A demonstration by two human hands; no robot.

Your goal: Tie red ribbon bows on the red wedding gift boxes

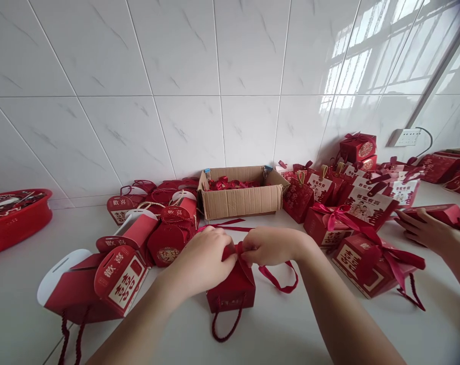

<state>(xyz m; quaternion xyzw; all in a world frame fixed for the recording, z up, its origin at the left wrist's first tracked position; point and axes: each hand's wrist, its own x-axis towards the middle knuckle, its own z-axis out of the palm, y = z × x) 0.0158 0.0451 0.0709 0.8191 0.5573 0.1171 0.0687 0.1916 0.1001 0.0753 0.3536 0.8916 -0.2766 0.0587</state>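
A small red gift box [230, 295] with a dark red rope handle stands on the white counter in front of me. My left hand [209, 256] is closed at the upper left of the box, fingers pinched on a red ribbon [279, 285]. From the other side my right hand [270, 246] also pinches the ribbon at the top of the box, close to the left one. One ribbon tail curls onto the counter at the right, and another stretches out behind the hands. Both sets of fingertips partly hide the ribbon and the box's top.
Behind is an open cardboard box [241, 202] of red ribbons. Open-topped red boxes [115, 284] stand at left, near a red basin [20, 223]. On the right are ribbon-tied boxes [370, 266] and upright gift bags [366, 203]. Another person's hand [431, 230] holds a red box there.
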